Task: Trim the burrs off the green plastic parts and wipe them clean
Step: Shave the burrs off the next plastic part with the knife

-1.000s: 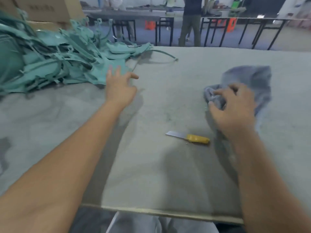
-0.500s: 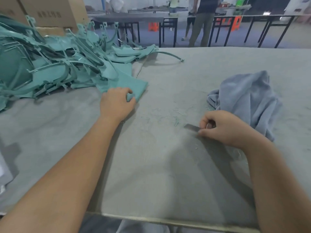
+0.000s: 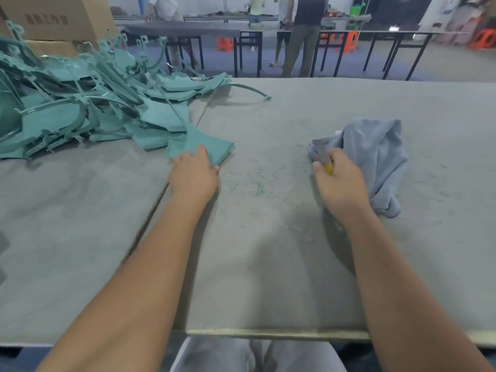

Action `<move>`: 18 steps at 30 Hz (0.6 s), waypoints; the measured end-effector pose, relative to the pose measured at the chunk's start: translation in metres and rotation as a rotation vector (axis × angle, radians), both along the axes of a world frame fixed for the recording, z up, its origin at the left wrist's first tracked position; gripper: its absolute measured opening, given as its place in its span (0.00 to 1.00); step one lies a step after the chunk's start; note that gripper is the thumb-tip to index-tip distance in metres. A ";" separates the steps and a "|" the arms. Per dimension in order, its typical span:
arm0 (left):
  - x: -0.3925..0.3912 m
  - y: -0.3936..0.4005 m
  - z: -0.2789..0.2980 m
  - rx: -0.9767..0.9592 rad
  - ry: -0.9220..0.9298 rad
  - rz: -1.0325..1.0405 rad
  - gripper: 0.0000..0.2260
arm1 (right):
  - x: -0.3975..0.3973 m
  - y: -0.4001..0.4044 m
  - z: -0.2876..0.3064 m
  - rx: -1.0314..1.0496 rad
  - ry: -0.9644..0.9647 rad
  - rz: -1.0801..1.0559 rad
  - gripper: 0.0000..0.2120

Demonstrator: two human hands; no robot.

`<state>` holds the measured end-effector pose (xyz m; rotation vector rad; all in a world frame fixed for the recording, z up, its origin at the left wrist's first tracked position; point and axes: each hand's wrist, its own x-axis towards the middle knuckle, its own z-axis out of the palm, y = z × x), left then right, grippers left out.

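A heap of green plastic parts covers the back left of the grey table. One flat green part sticks out of the heap toward the middle, and my left hand grips its near corner. My right hand holds a knife with a yellow handle, its grey blade pointing up and away. A grey-blue cloth lies crumpled just behind and to the right of that hand.
Green shavings are scattered on the table between my hands. Cardboard boxes stand behind the heap. The table's front edge runs close to my body. People and black-legged tables are in the background.
My right hand left the cloth, picked up the knife from the table and lifted it blade up. My left hand reached the heap and took hold of the flat green part's corner.
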<state>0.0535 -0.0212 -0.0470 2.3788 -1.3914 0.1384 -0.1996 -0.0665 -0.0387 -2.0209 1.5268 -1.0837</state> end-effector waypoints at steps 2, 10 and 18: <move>-0.013 0.002 -0.003 -0.005 -0.062 -0.024 0.20 | 0.005 0.007 0.002 -0.118 0.177 0.028 0.08; -0.028 0.013 0.009 -0.716 0.649 -0.190 0.16 | 0.075 0.024 0.014 0.007 -0.335 0.368 0.09; -0.042 0.015 0.020 -0.268 1.414 -0.339 0.16 | 0.066 0.017 -0.004 0.252 -0.570 0.379 0.14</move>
